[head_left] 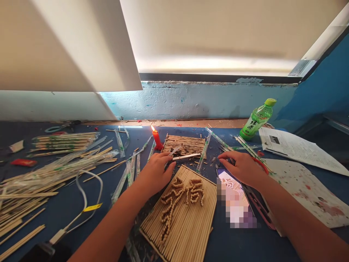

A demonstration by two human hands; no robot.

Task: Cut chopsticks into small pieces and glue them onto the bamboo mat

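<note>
My left hand (159,171) is closed, thumb near the fingers, around a small thin piece at the upper left of a mat of wooden sticks (191,233). Bead-like wooden pieces (169,214) form a raised character on that mat. Beyond it, a white strip (187,157) lies at the edge of a smaller stick panel (188,142) with dark bits on it. A lit red candle (156,139) stands left of this panel. My right hand (240,167) hovers or rests above the top of a phone (237,200), fingers bent, with something dark beneath them; its hold is unclear.
Wrapped and loose chopsticks (62,160) cover the left side, near a white cable (84,193). A green bottle (257,118) stands at the back right, beside printed paper (302,149). Stained paper (311,189) lies on the right. A blue wall (174,100) closes off the back.
</note>
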